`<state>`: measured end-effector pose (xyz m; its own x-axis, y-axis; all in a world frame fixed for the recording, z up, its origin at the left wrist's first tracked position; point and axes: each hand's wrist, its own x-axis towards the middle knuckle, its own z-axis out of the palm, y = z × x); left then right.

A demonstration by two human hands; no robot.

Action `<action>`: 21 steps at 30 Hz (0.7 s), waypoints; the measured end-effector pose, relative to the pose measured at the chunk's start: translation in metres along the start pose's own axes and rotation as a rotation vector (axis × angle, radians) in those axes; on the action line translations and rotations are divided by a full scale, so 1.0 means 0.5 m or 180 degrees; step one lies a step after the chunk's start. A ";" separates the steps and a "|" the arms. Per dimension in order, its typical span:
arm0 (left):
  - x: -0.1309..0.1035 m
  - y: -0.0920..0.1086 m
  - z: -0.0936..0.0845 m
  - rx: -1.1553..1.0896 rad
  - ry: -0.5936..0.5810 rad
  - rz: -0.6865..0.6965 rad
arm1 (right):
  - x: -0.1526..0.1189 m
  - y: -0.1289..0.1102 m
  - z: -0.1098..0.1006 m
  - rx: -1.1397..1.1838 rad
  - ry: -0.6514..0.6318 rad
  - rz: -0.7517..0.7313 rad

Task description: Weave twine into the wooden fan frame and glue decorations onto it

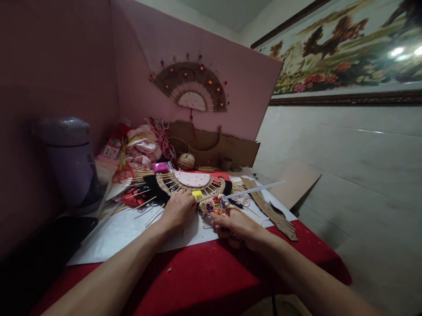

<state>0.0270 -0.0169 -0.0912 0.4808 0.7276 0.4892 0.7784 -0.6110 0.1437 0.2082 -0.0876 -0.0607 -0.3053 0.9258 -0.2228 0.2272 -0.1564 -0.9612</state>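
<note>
A half-made fan [218, 192] lies on the white sheet, with thin wooden sticks, brown cardboard bands, black pieces and a white red-dotted half-disc [192, 178]. My left hand [180, 210] is curled at the fan's near edge; its fingertips are partly hidden, so what they pinch does not show. In my right hand [238, 223] is what looks like a glue gun [214, 204] with a flower pattern, held close to the fan. A long white glue stick [257, 189] juts from it to the right. Between the hands sits a small yellow piece [197, 194].
A finished fan [192, 78] hangs on the pink board [133, 48]. Behind the work are a twine ball [186, 161], a pink cloth bundle [144, 143] and torn cardboard [232, 149]. A purple bin [72, 166] stands left. A cardboard strip [271, 211] lies right, over the red tablecloth [204, 277].
</note>
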 end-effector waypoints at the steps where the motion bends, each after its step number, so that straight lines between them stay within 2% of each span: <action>1: 0.000 0.000 0.000 -0.0003 0.0000 -0.0005 | 0.001 0.000 0.000 -0.0014 0.0009 -0.0002; 21: 0.000 -0.003 0.000 -0.0068 -0.0094 -0.0008 | 0.002 0.004 -0.005 -0.0071 -0.0064 0.0018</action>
<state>0.0259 -0.0160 -0.0912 0.4910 0.7378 0.4632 0.7710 -0.6156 0.1633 0.2106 -0.0862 -0.0623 -0.3225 0.9178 -0.2317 0.2495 -0.1537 -0.9561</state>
